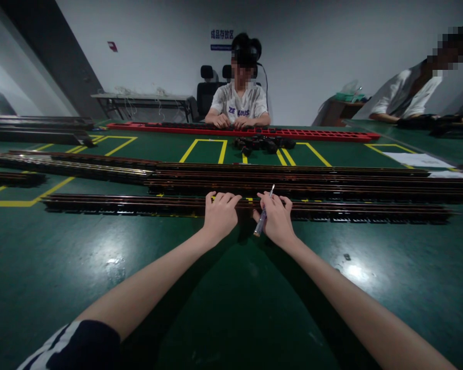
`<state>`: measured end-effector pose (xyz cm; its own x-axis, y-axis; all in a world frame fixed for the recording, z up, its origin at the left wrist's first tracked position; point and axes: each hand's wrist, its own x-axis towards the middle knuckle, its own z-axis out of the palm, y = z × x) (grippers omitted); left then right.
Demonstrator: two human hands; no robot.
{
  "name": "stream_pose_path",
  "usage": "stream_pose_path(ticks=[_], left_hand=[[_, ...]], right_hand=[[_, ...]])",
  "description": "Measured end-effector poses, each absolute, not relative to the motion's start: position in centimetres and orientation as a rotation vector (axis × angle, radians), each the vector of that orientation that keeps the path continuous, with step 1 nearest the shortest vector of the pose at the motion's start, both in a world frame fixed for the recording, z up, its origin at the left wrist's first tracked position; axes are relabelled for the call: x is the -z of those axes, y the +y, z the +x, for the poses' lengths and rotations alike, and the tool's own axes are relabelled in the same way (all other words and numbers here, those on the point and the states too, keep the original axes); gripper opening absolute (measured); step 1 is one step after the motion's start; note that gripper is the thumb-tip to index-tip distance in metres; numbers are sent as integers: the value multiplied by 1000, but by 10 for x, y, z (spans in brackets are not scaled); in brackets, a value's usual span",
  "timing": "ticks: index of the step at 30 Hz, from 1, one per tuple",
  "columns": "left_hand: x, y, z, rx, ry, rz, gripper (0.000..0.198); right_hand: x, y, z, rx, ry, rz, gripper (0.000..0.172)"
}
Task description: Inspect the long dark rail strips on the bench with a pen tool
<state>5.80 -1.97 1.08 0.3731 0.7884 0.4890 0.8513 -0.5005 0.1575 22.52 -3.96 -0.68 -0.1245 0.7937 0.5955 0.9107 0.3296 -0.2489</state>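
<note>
A long dark strip (pixel 123 204), with thin brownish lines along it, lies crosswise on the green table in front of me. My left hand (pixel 220 216) is closed over this strip near its middle, fingers on the far side. Just to the right, my right hand (pixel 277 220) also rests at the strip and is closed around a slim tool, seemingly a small screwdriver (pixel 260 224) with a clear handle. Its thin tip points up and away from me. Both hands' undersides are hidden, and a narrow gap separates the thumbs.
Behind the strip lies a bundle of similar dark strips (pixel 293 180). Farther back are a pile of black parts (pixel 262 144) and a long red frame (pixel 316 134), where a person (pixel 239 103) sits with both hands. Another person (pixel 405 95) is at right. Yellow tape marks the table.
</note>
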Motion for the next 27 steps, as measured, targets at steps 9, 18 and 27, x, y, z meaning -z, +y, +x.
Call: stream_pose_path(ticks=[9, 18, 27], left_hand=[[-11, -20, 58, 835, -1464, -2526, 41], [-12, -20, 58, 841, -1471, -2544, 41], [-12, -20, 57, 840, -1513, -2524, 43]], right_hand=[[6, -43, 229, 275, -1912, -1507, 34], [8, -40, 228, 297, -1969, -1463, 13], [3, -42, 223, 336, -1854, -1574, 18]])
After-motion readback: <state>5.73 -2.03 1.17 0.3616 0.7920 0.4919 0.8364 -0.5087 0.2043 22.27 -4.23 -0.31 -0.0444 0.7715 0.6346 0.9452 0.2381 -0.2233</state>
